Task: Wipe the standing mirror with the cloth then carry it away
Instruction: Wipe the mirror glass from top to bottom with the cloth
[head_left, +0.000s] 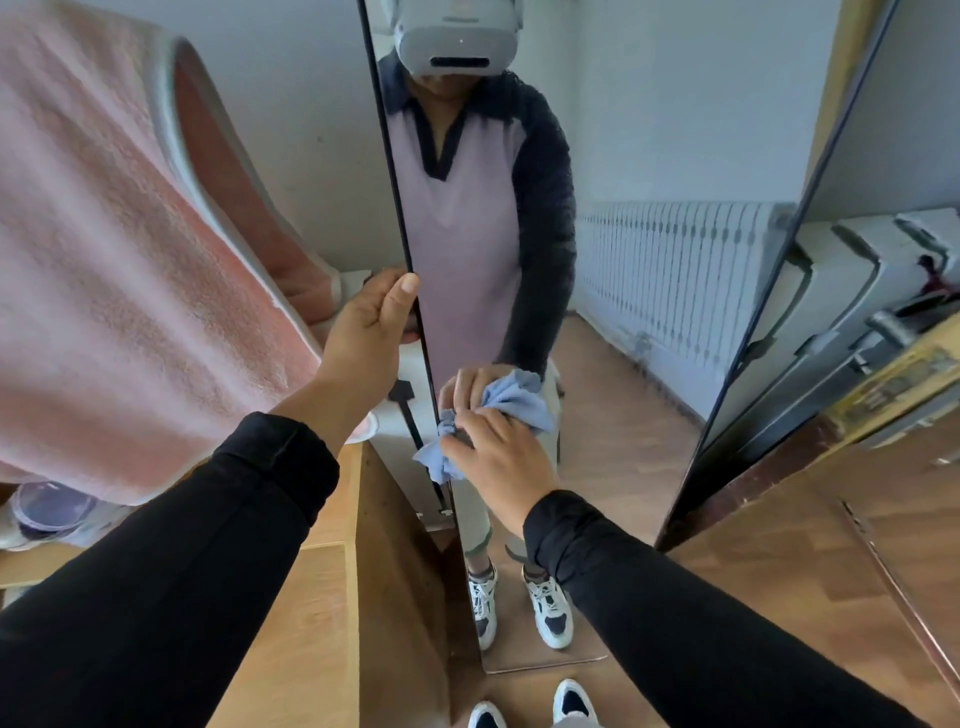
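My left hand (371, 317) gripped the standing mirror (597, 260) by its dark left edge, thumb on the front. My right hand (496, 449) pressed the bunched blue cloth (436, 460) under spread fingers (467, 418) against the lower glass, near the left edge.

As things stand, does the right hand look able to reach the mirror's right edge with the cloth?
Probably yes. The right hand already presses the blue cloth on the mirror glass near its left edge, and the glass between looks unobstructed.
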